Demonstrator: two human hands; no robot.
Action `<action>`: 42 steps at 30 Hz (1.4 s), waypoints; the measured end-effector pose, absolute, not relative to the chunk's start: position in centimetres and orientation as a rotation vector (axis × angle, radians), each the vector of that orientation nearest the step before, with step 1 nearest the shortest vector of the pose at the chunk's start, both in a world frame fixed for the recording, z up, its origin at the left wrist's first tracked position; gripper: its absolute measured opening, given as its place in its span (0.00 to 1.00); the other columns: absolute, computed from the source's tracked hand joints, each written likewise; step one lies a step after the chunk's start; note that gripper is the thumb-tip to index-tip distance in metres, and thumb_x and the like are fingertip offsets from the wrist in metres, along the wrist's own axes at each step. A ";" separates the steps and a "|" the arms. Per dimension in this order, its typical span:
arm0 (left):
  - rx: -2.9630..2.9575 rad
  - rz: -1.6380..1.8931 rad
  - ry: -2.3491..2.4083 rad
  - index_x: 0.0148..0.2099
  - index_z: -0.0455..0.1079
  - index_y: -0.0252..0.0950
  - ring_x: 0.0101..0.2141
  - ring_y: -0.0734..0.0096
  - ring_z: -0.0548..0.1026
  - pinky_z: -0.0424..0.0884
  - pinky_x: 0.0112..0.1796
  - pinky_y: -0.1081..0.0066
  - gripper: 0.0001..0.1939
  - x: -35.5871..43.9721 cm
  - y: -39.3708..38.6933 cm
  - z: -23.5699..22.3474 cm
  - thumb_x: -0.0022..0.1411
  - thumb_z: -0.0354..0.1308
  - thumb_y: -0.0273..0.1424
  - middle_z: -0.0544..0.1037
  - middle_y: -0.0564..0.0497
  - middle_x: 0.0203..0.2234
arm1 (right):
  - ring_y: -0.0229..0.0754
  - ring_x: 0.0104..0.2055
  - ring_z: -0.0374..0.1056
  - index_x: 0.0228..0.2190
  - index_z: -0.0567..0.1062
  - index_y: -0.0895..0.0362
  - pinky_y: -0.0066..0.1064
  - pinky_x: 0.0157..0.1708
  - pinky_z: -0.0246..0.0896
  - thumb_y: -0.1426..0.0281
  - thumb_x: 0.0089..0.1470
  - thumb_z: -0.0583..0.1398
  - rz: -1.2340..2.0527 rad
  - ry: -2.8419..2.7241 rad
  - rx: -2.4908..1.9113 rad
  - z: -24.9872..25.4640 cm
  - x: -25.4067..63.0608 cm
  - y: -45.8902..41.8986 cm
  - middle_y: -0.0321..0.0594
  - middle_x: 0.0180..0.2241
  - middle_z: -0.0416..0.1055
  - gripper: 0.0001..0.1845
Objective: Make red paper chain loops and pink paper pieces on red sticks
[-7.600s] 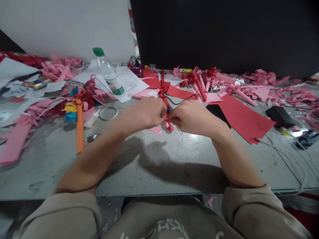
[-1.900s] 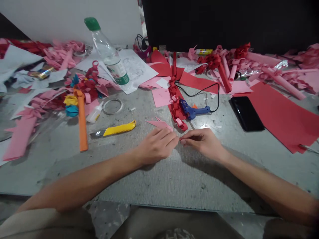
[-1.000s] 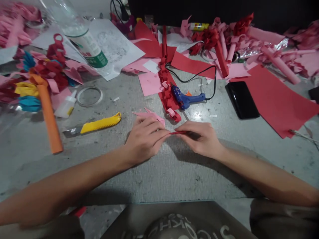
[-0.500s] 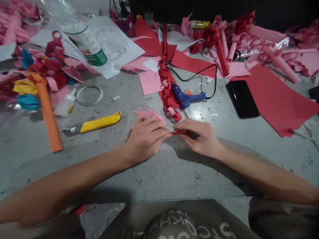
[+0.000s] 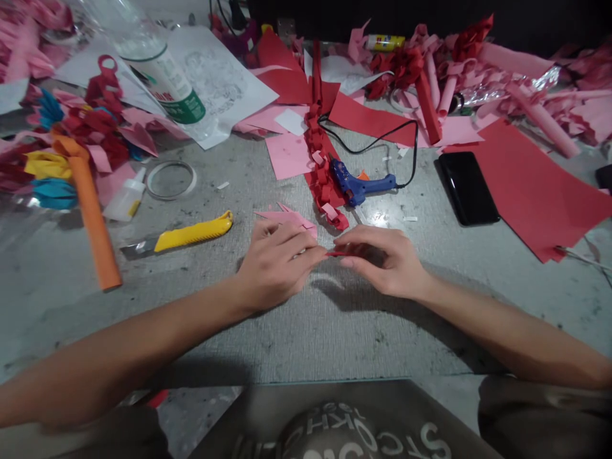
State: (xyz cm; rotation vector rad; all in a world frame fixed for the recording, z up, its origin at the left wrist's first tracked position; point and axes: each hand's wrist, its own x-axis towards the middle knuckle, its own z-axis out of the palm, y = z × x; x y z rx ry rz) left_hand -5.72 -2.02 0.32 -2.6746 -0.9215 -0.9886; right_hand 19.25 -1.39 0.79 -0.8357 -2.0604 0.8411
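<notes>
A small folded red paper piece (image 5: 338,254) spans the gap between my two hands, seen almost edge-on. My left hand (image 5: 282,261) pinches its left end with thumb and forefinger. At the other end, my right hand (image 5: 382,258) curves its thumb and fingers around the paper. Just beyond my left hand lies a folded pink paper piece (image 5: 291,218), partly hidden by the knuckles. A red paper chain with pink links (image 5: 325,191) stretches away from me behind both hands. Right of the chain lies a blue hot glue gun (image 5: 366,185).
A yellow utility knife (image 5: 194,234), blade exposed, lies to the left near a tape roll (image 5: 172,181) and a glue bottle (image 5: 127,197). An orange paper roll (image 5: 93,217) and plastic bottle (image 5: 167,89) are farther left. A black phone (image 5: 467,188) rests beside red paper (image 5: 540,185).
My right hand's fingers have spread slightly and slid along the red paper, with the thumb moving left. My left hand keeps its pinch, shifting only slightly.
</notes>
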 end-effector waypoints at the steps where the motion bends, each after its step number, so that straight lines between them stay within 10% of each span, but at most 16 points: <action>1: -2.667 -0.943 -0.887 0.45 0.76 0.39 0.37 0.67 0.76 0.57 0.44 0.58 0.07 -5.8 -2.1 0.4 0.71 0.61 0.22 0.85 0.57 0.34 | 0.37 0.36 0.77 0.45 0.81 0.57 0.30 0.37 0.71 0.65 0.66 0.69 0.824 -2.089 -0.825 0.8 19.2 -1.5 0.41 0.40 0.83 0.10; 10: -2.765 -0.797 -0.783 0.48 0.79 0.42 0.35 0.68 0.78 0.56 0.37 0.61 0.09 -6.3 -2.3 1.2 0.75 0.57 0.26 0.85 0.55 0.34 | 0.33 0.28 0.65 0.35 0.81 0.58 0.29 0.30 0.58 0.66 0.70 0.63 0.893 -2.175 -0.917 0.6 18.7 -2.1 0.35 0.27 0.74 0.12; 20: -2.927 -0.755 -0.774 0.47 0.80 0.42 0.37 0.70 0.81 0.59 0.33 0.63 0.08 -6.6 -2.8 1.5 0.75 0.59 0.28 0.86 0.52 0.39 | 0.34 0.24 0.67 0.28 0.79 0.59 0.25 0.25 0.61 0.61 0.68 0.64 1.695 -1.865 -1.056 2.2 18.7 -1.3 0.35 0.23 0.74 0.19; 31: -2.915 -0.713 -0.970 0.45 0.78 0.38 0.41 0.61 0.76 0.60 0.41 0.57 0.08 -5.4 -2.5 1.5 0.74 0.58 0.24 0.84 0.52 0.37 | 0.37 0.31 0.71 0.37 0.81 0.60 0.31 0.32 0.62 0.71 0.72 0.58 0.629 -2.330 -0.875 0.6 18.9 -2.4 0.41 0.31 0.78 0.13; 42: -2.702 -2.590 -2.203 0.35 0.80 0.39 0.31 0.74 0.75 0.72 0.33 0.71 0.11 -3.0 -2.6 1.5 0.66 0.71 0.39 0.80 0.55 0.30 | 0.39 0.43 0.80 0.41 0.79 0.57 0.32 0.47 0.77 0.60 0.51 0.77 1.660 -1.396 -0.935 0.4 15.1 -3.1 0.39 0.40 0.82 0.21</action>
